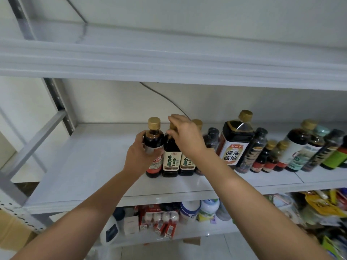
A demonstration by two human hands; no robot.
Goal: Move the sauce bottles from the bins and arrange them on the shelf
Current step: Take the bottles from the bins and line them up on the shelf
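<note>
Left hand point(139, 154) grips the red-label bottle point(154, 136), leftmost on the shelf point(84, 166); right hand point(185, 136) pinches the next bottle point(171, 156) at its neck, hiding the cap, and its wrist half covers a third bottle point(185, 164).

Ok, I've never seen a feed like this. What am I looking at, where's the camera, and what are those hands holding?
There is no machine here. These are a person's two bare arms, seen by one wide camera worn on their head, looking forward and down. The grey shelf in front carries a row of dark sauce bottles. The left hand grips the red-label bottle at the row's left end. The right hand pinches the top of the cream-label bottle beside it. Both bottles seem to stand upright on the shelf. Further right are a big jug and smaller bottles. Below sit other packaged goods.
</note>
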